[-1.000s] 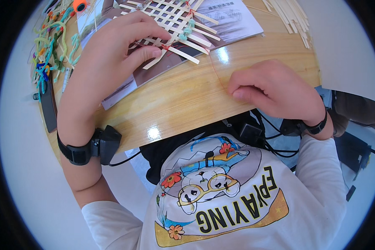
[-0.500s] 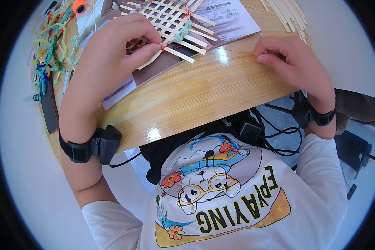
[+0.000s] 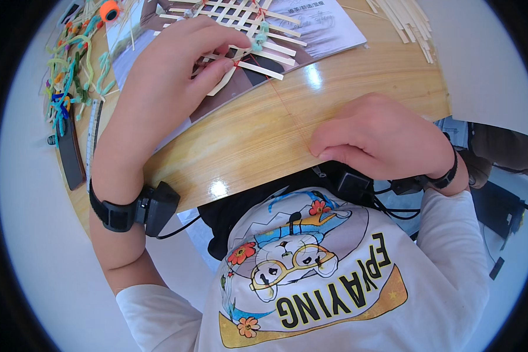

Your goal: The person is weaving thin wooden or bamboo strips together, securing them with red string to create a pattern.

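Through the head camera, I lose the far side of the pale lattice of flat wooden strips [image 3: 232, 16] at twelve o'clock: the upper rim cuts it off, and the bare left hand [image 3: 179, 67] at eleven o'clock covers part of it. That hand's thumb and bent index finger sit at the lattice's near corner, tips apart; I cannot tell how firmly they grip. The lattice lies over a glossy grey-and-white printed booklet [image 3: 334, 38]. Between two and three o'clock, the bare right hand [image 3: 369, 138] pinches a thin red thread [image 3: 287, 110], its other fingers curled out of my sight. The thread is faint against the yellowish wooden tabletop [image 3: 229, 146].

Half a second ago I had the right hand higher and farther toward two o'clock; now it is lower, and the thread slants toward five o'clock from the lattice. The lattice's near corner has shifted slightly toward one o'clock.
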`<control>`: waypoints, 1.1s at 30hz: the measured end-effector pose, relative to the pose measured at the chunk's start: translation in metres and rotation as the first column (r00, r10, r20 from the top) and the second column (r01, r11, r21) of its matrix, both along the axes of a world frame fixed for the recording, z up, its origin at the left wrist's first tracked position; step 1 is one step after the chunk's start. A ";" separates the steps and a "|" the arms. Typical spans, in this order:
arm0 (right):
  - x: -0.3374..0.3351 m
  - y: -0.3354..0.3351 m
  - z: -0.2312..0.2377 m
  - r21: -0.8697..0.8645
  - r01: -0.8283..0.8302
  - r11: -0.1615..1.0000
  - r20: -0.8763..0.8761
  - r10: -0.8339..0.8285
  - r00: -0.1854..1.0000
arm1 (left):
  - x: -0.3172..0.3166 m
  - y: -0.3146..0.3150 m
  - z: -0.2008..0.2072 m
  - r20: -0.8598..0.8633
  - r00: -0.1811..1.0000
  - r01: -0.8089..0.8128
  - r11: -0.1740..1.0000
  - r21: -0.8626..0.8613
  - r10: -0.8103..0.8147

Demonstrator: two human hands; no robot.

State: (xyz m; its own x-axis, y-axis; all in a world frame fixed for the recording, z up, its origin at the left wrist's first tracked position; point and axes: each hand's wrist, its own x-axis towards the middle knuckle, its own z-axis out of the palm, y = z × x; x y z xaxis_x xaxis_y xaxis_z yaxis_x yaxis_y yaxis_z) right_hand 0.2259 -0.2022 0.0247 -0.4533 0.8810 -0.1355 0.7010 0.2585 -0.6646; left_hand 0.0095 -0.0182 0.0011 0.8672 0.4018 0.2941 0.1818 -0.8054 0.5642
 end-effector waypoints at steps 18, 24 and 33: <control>-0.003 -0.001 -0.009 0.011 -0.018 1.000 -0.080 0.018 0.997 | -0.005 0.006 0.004 -0.109 0.994 0.025 1.000 0.005 -0.024; -0.012 0.000 -0.016 0.065 -0.039 0.997 -0.183 0.050 0.982 | -0.006 0.005 0.005 -0.134 0.991 0.017 0.999 0.044 -0.011; -0.027 0.005 -0.018 0.145 -0.103 0.984 -0.180 0.129 0.975 | -0.003 0.003 0.000 -0.019 1.000 0.025 0.998 0.051 -0.024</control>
State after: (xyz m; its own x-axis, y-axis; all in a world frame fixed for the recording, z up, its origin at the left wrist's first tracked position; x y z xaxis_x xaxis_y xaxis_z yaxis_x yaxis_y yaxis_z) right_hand 0.1991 -0.1975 0.0065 -0.5597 0.8250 0.0778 0.5268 0.4267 -0.7352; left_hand 0.0064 -0.0156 0.0010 0.8820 0.3655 0.2974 0.1721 -0.8375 0.5186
